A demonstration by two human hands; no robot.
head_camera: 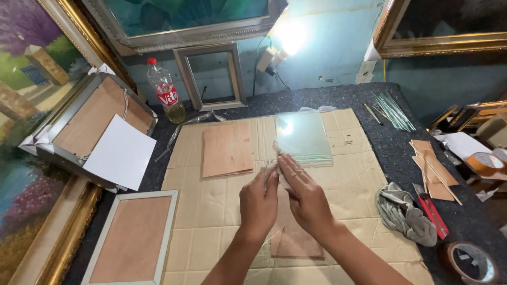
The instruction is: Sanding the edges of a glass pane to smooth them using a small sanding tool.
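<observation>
tan cardboard [338, 174], grey rag [404, 214], red cutter [432, 211]

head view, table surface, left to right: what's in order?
White-framed backing board → brown board → left hand → right hand → grey rag → red utility knife → tape roll.

Bright lamp [289, 32] glare on rear wall, reflection on glass pane [303, 138], wide-angle edge bending
</observation>
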